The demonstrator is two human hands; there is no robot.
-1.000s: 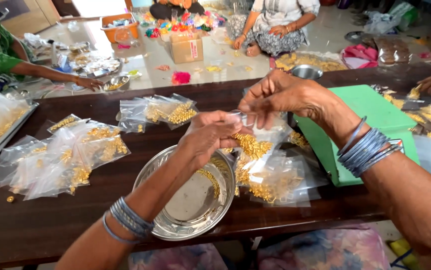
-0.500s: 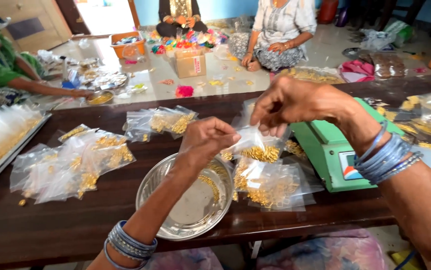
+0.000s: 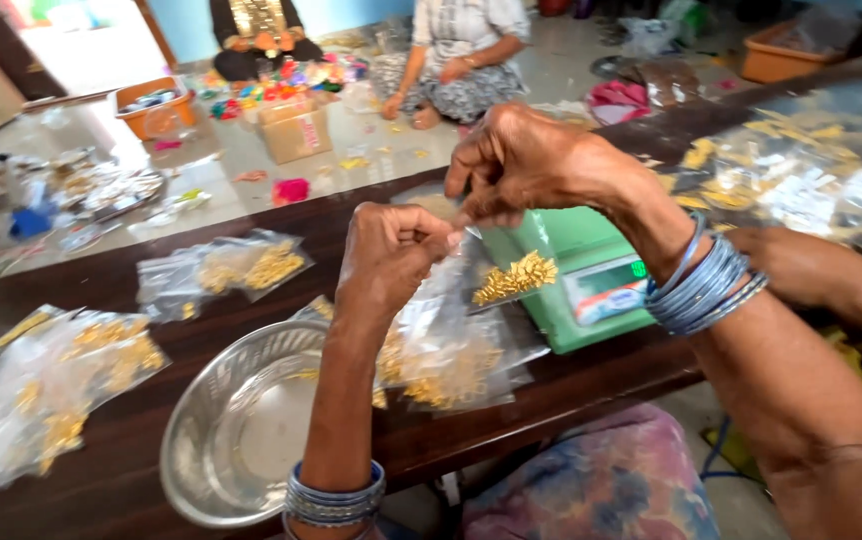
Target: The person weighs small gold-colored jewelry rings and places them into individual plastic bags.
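- The left hand (image 3: pixel 391 255) is curled nearly into a fist, its fingertips pinched on the top edge of a small clear plastic bag (image 3: pixel 496 285).
- The right hand (image 3: pixel 526 160) comes in from two o'clock, thumb and forefinger pressed together on the same top edge, touching the left hand's fingertips.
- The bag hangs below both hands, raised off the bench (image 3: pixel 281 225), with a clump of small golden pieces (image 3: pixel 516 278) gathered in its lower part.
- Directly behind the hanging bag, toward three o'clock, a green weighing scale (image 3: pixel 591 285) stands on the bench near its front edge.
- Under the left forearm, at seven o'clock from the hands, a round steel bowl (image 3: pixel 241 430) sits on the bench; whether anything lies in it I cannot tell.
- Just below the held bag, more filled clear bags (image 3: pixel 451 365) lie in a loose heap beside the bowl's rim.
- Further filled bags lie at nine o'clock (image 3: pixel 231 270) and at the far left edge (image 3: pixel 51 380), well apart from the hands.
- Both wrists wear stacks of blue-grey bangles (image 3: pixel 701 285).
- Another person's forearm (image 3: pixel 811 270) rests on the bench at three o'clock, beside the right wrist.
- At twelve o'clock, beyond the bench, two people sit on the floor (image 3: pixel 391 140) near a cardboard box (image 3: pixel 296 130) and an orange tub (image 3: pixel 156 105).
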